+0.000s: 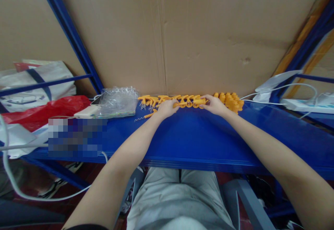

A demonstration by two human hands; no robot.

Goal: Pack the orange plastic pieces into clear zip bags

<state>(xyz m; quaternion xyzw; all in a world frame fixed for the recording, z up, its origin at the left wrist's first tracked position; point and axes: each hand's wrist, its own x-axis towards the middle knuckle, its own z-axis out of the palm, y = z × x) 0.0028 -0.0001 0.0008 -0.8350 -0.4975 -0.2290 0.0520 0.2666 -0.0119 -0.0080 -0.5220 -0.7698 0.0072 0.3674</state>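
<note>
A row of small yellow plastic pieces (190,98) lies along the back of the blue table, against the cardboard. My left hand (167,108) is closed, its fingertips pinching a yellow piece (180,105) at the front of the row. Just to its right, the thumb and fingers of my right hand (214,105) close on another yellow piece (201,101). Thin metal chains (143,106) hang from the pieces on the left, and one chained piece (149,115) lies in front of them. Stacked yellow blocks (233,102) stand beyond my right hand. The exact shape of the held pieces is partly hidden.
Clear plastic bags (118,103) lie left of the row, beside a white box (87,112). Further left are a red plastic bag (49,112) and a white cloth bag (39,84). A cardboard sheet (208,39) walls off the back; white cables (263,101) run at the right.
</note>
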